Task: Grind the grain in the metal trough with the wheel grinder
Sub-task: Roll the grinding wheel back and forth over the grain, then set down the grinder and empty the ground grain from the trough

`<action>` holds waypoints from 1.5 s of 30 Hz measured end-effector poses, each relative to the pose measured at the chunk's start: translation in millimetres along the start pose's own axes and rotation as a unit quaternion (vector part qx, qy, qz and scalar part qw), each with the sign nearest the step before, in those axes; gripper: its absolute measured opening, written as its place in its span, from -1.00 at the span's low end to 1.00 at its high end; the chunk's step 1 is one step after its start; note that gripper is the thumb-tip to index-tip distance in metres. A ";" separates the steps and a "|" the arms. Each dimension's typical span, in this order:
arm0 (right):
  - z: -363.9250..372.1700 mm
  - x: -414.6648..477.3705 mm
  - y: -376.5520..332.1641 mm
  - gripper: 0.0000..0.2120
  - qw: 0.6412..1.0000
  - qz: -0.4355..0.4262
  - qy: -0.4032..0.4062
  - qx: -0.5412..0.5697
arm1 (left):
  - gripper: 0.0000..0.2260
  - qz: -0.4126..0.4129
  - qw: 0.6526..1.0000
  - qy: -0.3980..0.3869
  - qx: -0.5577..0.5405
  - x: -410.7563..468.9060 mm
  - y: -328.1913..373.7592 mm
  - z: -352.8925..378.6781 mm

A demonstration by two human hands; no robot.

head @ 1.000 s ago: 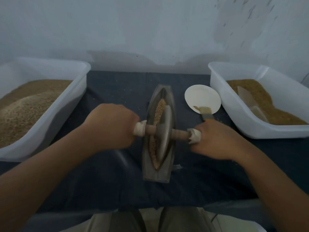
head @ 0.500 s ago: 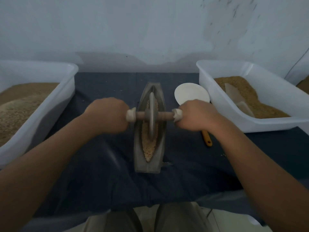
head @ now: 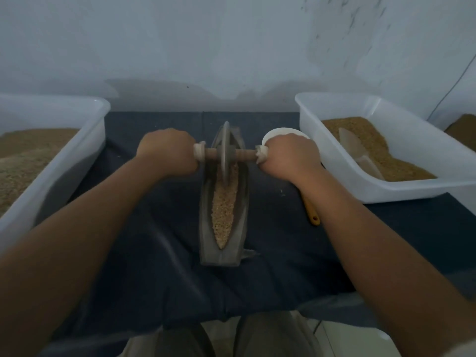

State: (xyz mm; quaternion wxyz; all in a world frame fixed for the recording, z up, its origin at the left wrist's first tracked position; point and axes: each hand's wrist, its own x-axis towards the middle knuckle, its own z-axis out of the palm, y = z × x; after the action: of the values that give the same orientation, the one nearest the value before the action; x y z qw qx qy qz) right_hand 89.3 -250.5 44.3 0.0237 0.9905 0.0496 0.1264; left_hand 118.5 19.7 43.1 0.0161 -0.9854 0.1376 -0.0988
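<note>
Backdrop: your pale, scuffed wall [head: 231,47] stood behind the dark bench cloth [head: 154,253].
Metal trough [head: 206,228]: it lay lengthwise on the cloth straight ahead of you, between your forearms, with one narrow end toward you.
Grain [head: 223,210]: a tan ridge filled the trough's channel from the near tip up to the wheel.
Wheel grinder [head: 225,150]: its disc stood upright on edge in the far half of the trough, and its wooden axle [head: 242,153] crossed level above the rims.
Left hand [head: 167,153]: your grip was closed round the axle's left end, with pale wrapping showing beside it.
Right hand [head: 288,155]: your grip was closed round the axle's right end, with pale wrapping there too.
Left tub [head: 85,140]: white plastic, holding pale grain, at your far left.
Right tub [head: 386,191]: white plastic, holding browner meal, with a translucent scoop [head: 358,153] lying in it.
Small items: a white dish [head: 280,131] sat just behind your right hand, and an orange handle [head: 311,212] showed beneath your right wrist.
</note>
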 end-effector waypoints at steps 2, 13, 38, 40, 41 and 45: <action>-5.6 -5.4 -2.1 -0.71 1.000 -0.014 -0.014 0.000 | -0.68 -0.004 1.000 -0.002 -0.004 -14.4 4.0 -2.8; -24.4 -67.5 -7.5 -0.77 0.987 -0.040 -0.150 0.041 | -0.74 0.038 0.998 0.023 0.053 -83.9 1.5 -1.7; -83.1 -105.7 3.0 -0.89 0.806 -0.012 0.337 0.486 | -0.67 -0.199 0.897 0.077 -0.386 -98.0 -11.0 -14.7; -62.2 -110.0 -4.5 -0.86 0.795 0.045 0.279 0.537 | -0.64 -0.221 0.859 0.061 -0.458 -108.0 -21.1 -13.9; -51.2 -109.6 -8.6 -0.86 0.801 0.063 0.216 0.554 | -0.64 -0.230 0.841 0.053 -0.486 -114.2 -25.1 -10.0; -12.9 -104.8 -30.8 -0.93 0.840 0.076 -0.007 0.537 | -0.64 -0.288 0.800 0.023 -0.525 -136.4 -27.6 10.1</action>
State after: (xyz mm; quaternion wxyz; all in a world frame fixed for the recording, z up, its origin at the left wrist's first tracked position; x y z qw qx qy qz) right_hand -17.7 -230.4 28.9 -0.5215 0.8493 0.0345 0.0740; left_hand -0.6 83.7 8.9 -0.5361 -0.8346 -0.1217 -0.0339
